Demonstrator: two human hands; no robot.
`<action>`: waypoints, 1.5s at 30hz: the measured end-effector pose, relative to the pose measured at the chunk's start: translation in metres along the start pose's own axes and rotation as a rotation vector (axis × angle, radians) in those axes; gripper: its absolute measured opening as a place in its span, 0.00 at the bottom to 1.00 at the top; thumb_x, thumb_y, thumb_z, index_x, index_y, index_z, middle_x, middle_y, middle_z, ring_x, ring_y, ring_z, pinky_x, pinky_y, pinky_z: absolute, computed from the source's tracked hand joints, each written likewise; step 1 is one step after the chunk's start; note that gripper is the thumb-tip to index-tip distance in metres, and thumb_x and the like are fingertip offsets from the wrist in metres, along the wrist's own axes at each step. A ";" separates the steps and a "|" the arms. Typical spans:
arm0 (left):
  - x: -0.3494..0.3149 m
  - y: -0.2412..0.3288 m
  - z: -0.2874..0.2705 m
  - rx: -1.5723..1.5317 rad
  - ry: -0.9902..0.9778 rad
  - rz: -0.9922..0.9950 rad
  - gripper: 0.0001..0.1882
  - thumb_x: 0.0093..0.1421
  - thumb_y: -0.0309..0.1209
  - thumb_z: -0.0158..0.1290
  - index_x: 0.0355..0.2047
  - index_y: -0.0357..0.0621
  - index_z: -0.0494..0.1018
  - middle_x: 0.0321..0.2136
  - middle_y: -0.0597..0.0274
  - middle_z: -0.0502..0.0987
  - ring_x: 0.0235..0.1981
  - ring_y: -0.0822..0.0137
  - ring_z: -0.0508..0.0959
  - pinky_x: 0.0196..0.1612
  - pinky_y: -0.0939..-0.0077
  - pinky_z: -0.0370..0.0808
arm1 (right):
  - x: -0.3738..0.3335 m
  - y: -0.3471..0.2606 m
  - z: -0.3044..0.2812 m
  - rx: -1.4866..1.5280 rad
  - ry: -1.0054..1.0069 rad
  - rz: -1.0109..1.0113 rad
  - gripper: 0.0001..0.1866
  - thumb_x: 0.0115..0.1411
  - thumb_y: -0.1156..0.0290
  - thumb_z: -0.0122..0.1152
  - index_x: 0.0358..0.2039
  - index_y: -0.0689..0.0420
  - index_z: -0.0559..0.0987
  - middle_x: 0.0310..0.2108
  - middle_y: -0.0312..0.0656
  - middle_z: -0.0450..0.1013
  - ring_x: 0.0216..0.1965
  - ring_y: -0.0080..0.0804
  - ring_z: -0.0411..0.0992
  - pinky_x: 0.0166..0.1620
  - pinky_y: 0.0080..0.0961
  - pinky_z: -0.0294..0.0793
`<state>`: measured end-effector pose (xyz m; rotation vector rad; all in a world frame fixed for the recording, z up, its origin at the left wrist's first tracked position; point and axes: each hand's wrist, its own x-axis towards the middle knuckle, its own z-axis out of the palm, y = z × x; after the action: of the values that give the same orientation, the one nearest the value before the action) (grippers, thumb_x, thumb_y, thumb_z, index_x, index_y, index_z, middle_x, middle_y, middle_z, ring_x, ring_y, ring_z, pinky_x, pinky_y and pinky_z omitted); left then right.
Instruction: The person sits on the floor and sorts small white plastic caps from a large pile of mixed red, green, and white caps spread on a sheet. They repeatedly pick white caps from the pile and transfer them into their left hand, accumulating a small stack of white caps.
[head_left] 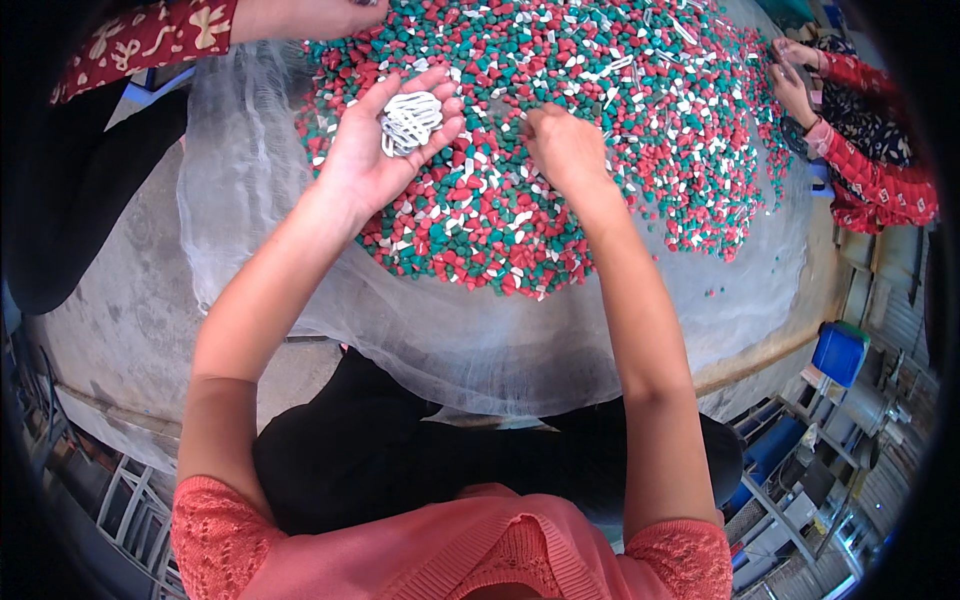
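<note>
We look down on a grey concrete platform (140,330) draped with a sheer whitish sheet (700,315). There sprawls a broad heap (480,255) of small red, green and white pieces (a blue bin (840,353) sits off right). The left hand (358,145) lies palm up, fingers loosely spread, cradling slim, looped white strips (410,124). Over the heap, the right hand (567,150) curls its fingers; we cannot tell whether they pinch anything.

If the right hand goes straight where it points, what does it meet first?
The right hand would probably meet the pile of red, green and white pieces first; it may be touching them, but depth is unclear.
</note>
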<state>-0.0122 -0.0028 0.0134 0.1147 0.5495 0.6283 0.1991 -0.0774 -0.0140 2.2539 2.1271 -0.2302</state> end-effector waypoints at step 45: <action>0.101 -0.032 0.071 -0.224 0.115 -0.058 0.18 0.64 0.38 0.34 0.41 0.35 0.65 0.39 0.46 0.70 0.43 0.52 0.71 0.46 0.57 0.72 | -0.086 0.013 -0.090 1.160 0.281 0.420 0.13 0.53 0.74 0.54 0.41 0.62 0.73 0.38 0.42 0.73 0.39 0.29 0.72 0.40 0.26 0.74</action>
<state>0.1092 0.0347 0.0199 -0.1484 0.5880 0.6378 0.2150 -0.1516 0.0853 3.3867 1.7044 -1.5226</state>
